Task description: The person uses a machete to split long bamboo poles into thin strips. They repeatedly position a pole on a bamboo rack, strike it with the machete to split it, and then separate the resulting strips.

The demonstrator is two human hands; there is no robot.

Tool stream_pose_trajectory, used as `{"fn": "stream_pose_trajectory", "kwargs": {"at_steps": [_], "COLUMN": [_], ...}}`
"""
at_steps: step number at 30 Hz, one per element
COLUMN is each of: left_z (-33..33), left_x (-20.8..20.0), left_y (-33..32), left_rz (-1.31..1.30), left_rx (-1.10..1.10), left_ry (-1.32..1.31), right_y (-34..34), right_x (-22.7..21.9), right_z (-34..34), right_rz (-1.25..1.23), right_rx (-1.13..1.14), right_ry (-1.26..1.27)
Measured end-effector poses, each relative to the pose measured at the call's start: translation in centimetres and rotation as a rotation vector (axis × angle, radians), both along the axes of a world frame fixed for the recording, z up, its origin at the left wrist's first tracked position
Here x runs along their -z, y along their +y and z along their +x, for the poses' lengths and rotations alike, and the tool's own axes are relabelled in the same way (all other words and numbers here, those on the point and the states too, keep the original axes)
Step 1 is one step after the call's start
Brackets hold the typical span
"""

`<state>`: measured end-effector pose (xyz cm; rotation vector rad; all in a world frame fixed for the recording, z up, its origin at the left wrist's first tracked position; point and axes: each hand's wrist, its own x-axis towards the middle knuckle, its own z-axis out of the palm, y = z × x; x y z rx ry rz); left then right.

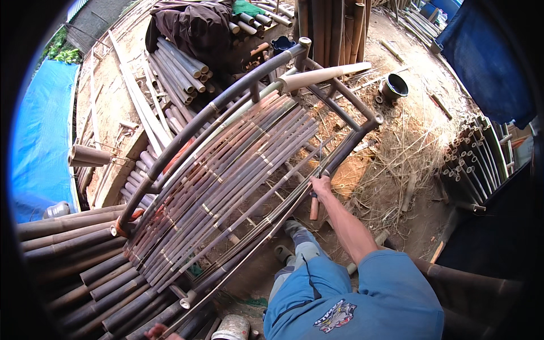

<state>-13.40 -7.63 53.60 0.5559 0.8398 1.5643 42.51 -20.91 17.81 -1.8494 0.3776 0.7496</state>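
A long bamboo bench frame (232, 99) lies slantwise before me, its seat made of dark bamboo slats (218, 181). At the frame's near right side, my right hand (321, 185) is closed round a wooden-handled knife (314, 208); its handle sticks out below the fist and a thin blade seems to rise above it. A long thin bamboo strip (249, 246) runs from beside that hand along the near rail toward the lower left. There my left hand (163, 332), blurred and partly cut off by the lower edge, appears closed on the strip's end.
Thick bamboo poles (79, 241) are stacked at left, with more pole bundles (175, 71) behind the bench. A black bucket (394, 86) stands at far right, near scattered shavings (405, 164). A whitish bucket (232, 327) sits by my legs. Cut bamboo tubes (470, 161) are piled right.
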Motion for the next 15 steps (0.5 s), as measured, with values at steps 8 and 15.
{"fn": "stream_pose_trajectory", "kwargs": {"at_steps": [8, 15], "left_z": [-5.1, -5.9], "left_x": [-5.7, -4.1], "left_y": [4.6, 6.7], "left_rz": [-0.049, -0.157], "left_rx": [-0.295, -0.386], "left_ry": [0.171, 0.224], "right_y": [0.9, 0.7], "right_x": [4.6, 5.3], "right_z": [6.4, 7.7], "right_rz": [-0.165, -0.130], "right_rx": [-0.068, -0.106], "right_ry": [0.018, 0.066]}}
